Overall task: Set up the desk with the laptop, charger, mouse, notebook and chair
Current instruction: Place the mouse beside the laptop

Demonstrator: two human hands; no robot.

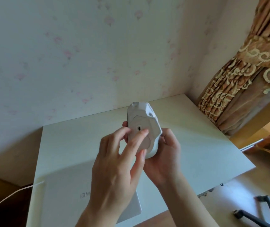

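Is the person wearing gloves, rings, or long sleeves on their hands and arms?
No. The left hand and the right hand are both bare, with no gloves, rings, or watch showing. Both forearms are bare too, with no sleeves in view. The fingernails look short and plain.

2 hands, left hand [114, 164] and right hand [165, 159]; 1 mouse [143, 125], 1 laptop [85, 190], 1 desk [196, 145], 1 cable [8, 199], 1 curtain [248, 76].
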